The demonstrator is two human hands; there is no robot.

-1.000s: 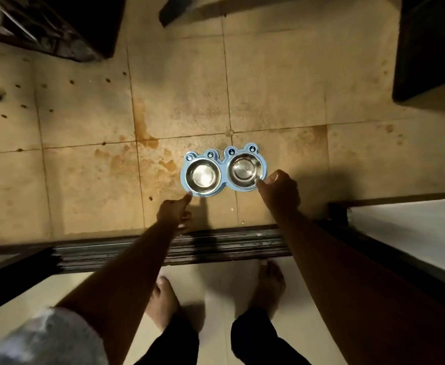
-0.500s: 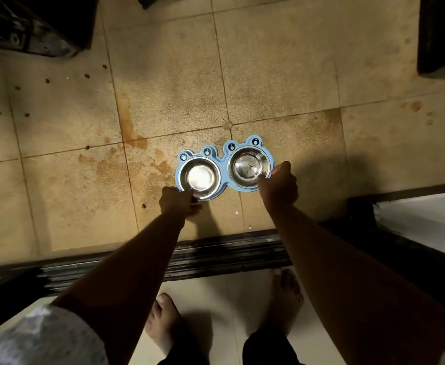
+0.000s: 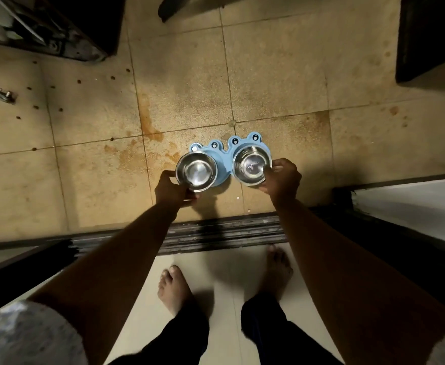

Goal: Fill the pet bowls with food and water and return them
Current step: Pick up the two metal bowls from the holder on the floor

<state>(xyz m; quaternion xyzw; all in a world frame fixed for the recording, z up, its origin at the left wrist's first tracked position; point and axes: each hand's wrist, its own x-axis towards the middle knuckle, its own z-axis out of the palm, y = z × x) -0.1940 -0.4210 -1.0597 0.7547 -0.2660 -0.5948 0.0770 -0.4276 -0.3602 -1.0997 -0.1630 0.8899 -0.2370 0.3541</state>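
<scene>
The stained tan tiled floor point(image 3: 268, 75) fills most of the scene, marked with orange-brown blotches and scattered small dark pellets point(image 3: 60, 109) toward the left. A dark grooved door track point(image 3: 216, 233) crosses the lower middle, and the person stands barefoot on a paler cream floor point(image 3: 224, 299) on the near side of it, both arms reaching over the track. A dark cabinet edge point(image 3: 426, 43) stands at upper right.

On the tan tiles just beyond the track lies the light blue plastic frog-shaped double bowl holder point(image 3: 222, 160). The left round stainless-steel bowl point(image 3: 196, 171) and the right round stainless-steel bowl point(image 3: 252, 165) sit offset toward the person from the holder's recesses, apparently raised off it. Both bowls look empty and shiny inside.

The left hand point(image 3: 172, 191) is closed around the near left rim of the left bowl. The right hand point(image 3: 282, 180) pinches the right rim of the right bowl, fingers curled.
</scene>
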